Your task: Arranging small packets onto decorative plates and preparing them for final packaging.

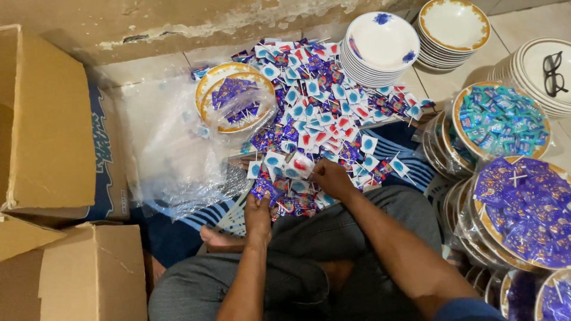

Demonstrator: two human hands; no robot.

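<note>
the right hand [331,178] rests on the near edge of a heap of lollipops [321,113] spread over the floor, fingers curled around a small bunch of white-wrapped lollipops [297,166] that stick out to the left of the knuckles. the left hand [258,215] lies just below the heap's near-left corner, fingers bent down into the sweets; whether they grip any cannot be told. the lollipops are flat, on thin white sticks, in wrappers of white with blue or red ovals, mixed with shiny purple ones.

a plate in clear plastic [235,98], with purple sweets inside, sits at the heap's far-left edge on a crumpled plastic sheet [169,154]. stacked white bowls [380,47] stand at the far edge. to the right, a wrapped plate of teal sweets [499,122] and a wrapped plate of purple sweets [523,208] stand well apart from both hands. cardboard boxes [47,119] line the left side. black glasses [553,72] lie on a stack of plates [535,59] at the far right.
</note>
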